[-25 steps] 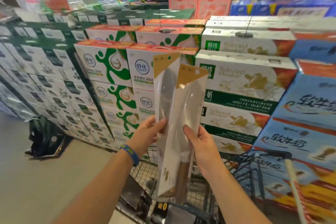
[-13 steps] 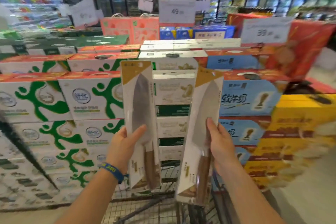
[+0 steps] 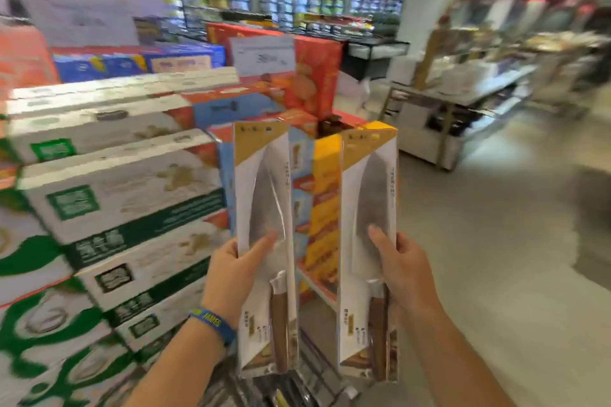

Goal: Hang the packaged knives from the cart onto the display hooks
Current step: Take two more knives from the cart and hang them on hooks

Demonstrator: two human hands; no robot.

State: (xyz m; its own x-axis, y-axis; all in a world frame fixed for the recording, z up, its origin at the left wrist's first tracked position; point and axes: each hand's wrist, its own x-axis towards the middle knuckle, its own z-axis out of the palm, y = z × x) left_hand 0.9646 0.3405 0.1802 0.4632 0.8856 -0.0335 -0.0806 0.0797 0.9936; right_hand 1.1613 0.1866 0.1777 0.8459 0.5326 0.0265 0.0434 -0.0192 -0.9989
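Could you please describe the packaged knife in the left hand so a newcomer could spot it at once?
Find the stack of white-and-green cartons on the left. Beside it, the left hand grips a wood-handled knife on a white-and-gold card. Unlike the twin pack in the right hand, it sits above a blue wristband.

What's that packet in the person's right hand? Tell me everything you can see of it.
The packaged knife in the right hand is a tall, narrow white card with a mustard-yellow band across its top and a clear plastic front. Inside, a broad grey blade points up above a brown wooden-looking handle. Print down its right edge is too blurred to read. It is held upright in the air, thumb on the front over the lower blade, apart from the matching pack beside it.
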